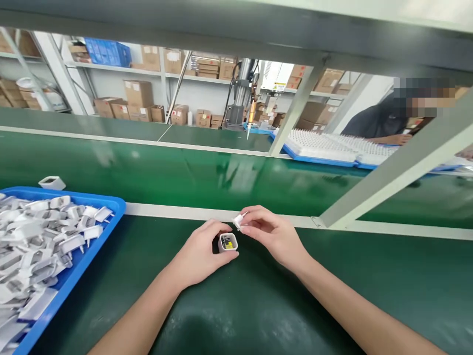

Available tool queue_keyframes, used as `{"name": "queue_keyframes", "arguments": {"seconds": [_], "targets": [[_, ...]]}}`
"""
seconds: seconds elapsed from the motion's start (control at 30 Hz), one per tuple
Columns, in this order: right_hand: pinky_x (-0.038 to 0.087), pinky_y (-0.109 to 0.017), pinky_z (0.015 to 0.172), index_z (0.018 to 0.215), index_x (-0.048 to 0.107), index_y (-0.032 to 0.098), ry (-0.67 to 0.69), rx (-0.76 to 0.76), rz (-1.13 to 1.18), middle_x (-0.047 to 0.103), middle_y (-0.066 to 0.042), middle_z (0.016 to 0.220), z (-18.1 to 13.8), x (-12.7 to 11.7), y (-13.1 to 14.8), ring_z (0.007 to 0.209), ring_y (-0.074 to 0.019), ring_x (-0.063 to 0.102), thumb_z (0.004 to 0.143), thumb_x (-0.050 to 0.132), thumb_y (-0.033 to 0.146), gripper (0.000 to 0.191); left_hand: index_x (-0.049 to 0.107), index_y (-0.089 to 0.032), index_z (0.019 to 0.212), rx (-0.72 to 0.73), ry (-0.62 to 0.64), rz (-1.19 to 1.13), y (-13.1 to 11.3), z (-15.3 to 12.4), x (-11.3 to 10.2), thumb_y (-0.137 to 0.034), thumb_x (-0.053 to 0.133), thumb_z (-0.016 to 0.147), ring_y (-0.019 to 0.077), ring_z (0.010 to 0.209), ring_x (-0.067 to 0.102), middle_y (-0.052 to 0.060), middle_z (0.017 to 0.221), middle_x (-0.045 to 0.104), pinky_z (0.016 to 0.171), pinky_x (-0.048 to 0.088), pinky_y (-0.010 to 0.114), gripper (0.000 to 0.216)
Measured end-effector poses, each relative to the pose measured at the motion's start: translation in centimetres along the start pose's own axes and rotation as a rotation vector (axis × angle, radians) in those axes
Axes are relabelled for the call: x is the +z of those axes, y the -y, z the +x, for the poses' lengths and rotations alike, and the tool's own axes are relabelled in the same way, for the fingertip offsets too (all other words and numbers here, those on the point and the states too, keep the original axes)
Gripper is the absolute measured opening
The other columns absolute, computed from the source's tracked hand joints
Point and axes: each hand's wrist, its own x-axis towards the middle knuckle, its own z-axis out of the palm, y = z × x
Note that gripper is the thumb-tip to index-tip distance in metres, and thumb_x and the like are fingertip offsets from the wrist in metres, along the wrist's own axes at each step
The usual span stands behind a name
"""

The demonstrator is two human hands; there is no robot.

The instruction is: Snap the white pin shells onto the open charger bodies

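My left hand (201,254) grips a small white charger housing (227,243) with its open end up, showing yellow and dark parts inside. My right hand (271,234) pinches a small white plug cap (239,220) with metal prongs, held just above and to the right of the housing. The two hands nearly touch over the dark green mat (258,305), close to the pale rail (177,212) along the conveyor.
A blue tray (92,246) at the left holds several white plug parts. One loose white piece (52,183) lies on the green conveyor belt (185,167). Across the belt are blue trays of white parts (325,148), a machine (242,93), a seated person (380,123) and shelves of boxes.
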Motion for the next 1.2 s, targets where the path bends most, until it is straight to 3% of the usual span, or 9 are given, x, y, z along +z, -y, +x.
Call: {"name": "queue_keyframes", "arguments": {"seconds": [0.23,0.4,0.6,0.77,0.9,1.2], "targets": [[0.054,-0.035,0.081,0.096,0.071,0.022,0.190,-0.092,-0.288,0.065,-0.008,0.109,-0.9,1.2,1.3,0.091,-0.0206,0.062,0.099,0.065,0.038,0.017,0.057,-0.020,0.089,-0.015,-0.026,0.245,-0.6,-0.1,0.7,-0.025,0.067,0.084,0.0192,0.091,0.054,0.000,0.091,0.059,0.077,0.042,0.030,0.012],[0.053,-0.031,0.079,0.105,0.070,0.025,0.172,-0.020,-0.199,0.065,-0.005,0.106,-1.0,1.3,1.8,0.093,-0.0199,0.062,0.099,0.067,0.036,0.013,0.053,-0.021,0.088,-0.151,-0.046,0.330,-1.1,0.0,1.1,-0.026,0.066,0.081,0.0220,0.085,0.055,0.000,0.089,0.063,0.067,0.036,0.029,0.015],[0.051,-0.032,0.084,0.101,0.074,0.023,0.261,-0.038,-0.322,0.068,-0.005,0.103,-0.7,1.3,2.5,0.095,-0.0208,0.063,0.103,0.061,0.036,0.018,0.051,-0.022,0.086,-0.259,0.010,0.228,-1.0,0.2,0.5,-0.047,0.081,0.077,0.0244,0.090,0.056,-0.001,0.088,0.063,0.064,0.034,0.028,0.040],[0.051,-0.031,0.073,0.117,0.067,0.024,0.196,0.031,-0.394,0.068,-0.004,0.106,-0.8,1.5,2.6,0.084,-0.0190,0.062,0.098,0.065,0.033,0.021,0.058,-0.022,0.094,-0.203,0.027,0.189,-0.9,0.0,0.3,-0.042,0.073,0.083,0.0246,0.092,0.057,0.000,0.094,0.066,0.067,0.037,0.029,0.027],[0.051,-0.032,0.072,0.113,0.064,0.023,0.202,0.042,-0.464,0.068,-0.003,0.099,-1.1,1.8,3.0,0.081,-0.0186,0.059,0.096,0.065,0.033,0.019,0.059,-0.022,0.091,-0.158,0.039,0.193,-0.8,0.0,0.3,-0.041,0.067,0.085,0.0247,0.089,0.056,0.000,0.090,0.066,0.067,0.037,0.030,0.021],[0.051,-0.035,0.080,0.121,0.064,0.025,0.186,0.119,-0.360,0.067,-0.003,0.102,-0.8,0.8,2.8,0.087,-0.0199,0.061,0.096,0.067,0.038,0.028,0.049,-0.021,0.074,-0.159,0.049,0.183,-0.8,-0.1,0.1,-0.044,0.076,0.078,0.0229,0.087,0.055,-0.002,0.077,0.060,0.063,0.035,0.027,0.037]]}}
